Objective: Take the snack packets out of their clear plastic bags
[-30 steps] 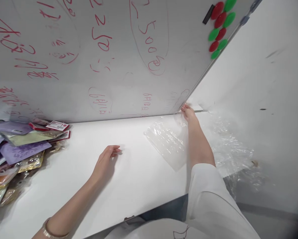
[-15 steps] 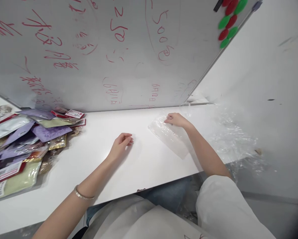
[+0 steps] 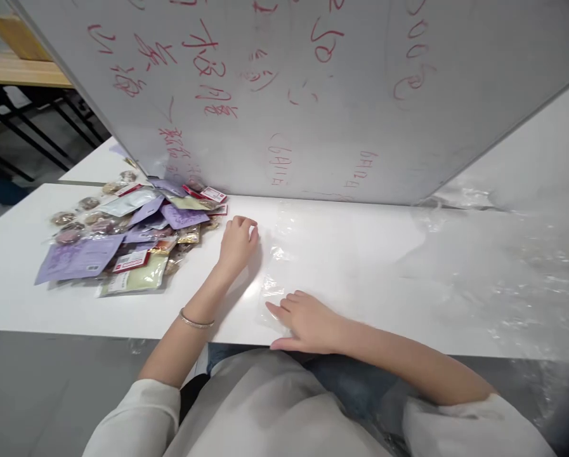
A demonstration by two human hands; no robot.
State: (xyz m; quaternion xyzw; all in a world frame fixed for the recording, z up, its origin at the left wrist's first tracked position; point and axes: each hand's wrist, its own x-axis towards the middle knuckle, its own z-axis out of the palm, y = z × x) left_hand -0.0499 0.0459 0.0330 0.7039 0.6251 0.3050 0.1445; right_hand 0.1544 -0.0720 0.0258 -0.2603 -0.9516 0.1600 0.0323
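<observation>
A clear plastic bag (image 3: 278,254) lies flat on the white table, stretching from near the whiteboard towards the front edge. My right hand (image 3: 310,320) rests over the bag's near end with its fingers spread. Just left of the bag is my left hand (image 3: 238,244), its fingers loosely bent and the thumb apart, holding nothing. Beyond that hand is a heap of small sealed packets, among them a purple packet (image 3: 82,259), a pale green packet (image 3: 146,274) and a red-edged card (image 3: 132,260).
A whiteboard (image 3: 341,120) with red writing stands along the back of the table (image 3: 208,317). Loose clear plastic bags (image 3: 531,279) are heaped at the right. Another table with a wooden top (image 3: 22,71) stands at the far left.
My view has turned left. My right hand has brought the clear bag across to the left and laid it beside my left hand. Its fingers have spread, no longer pinching the bag.
</observation>
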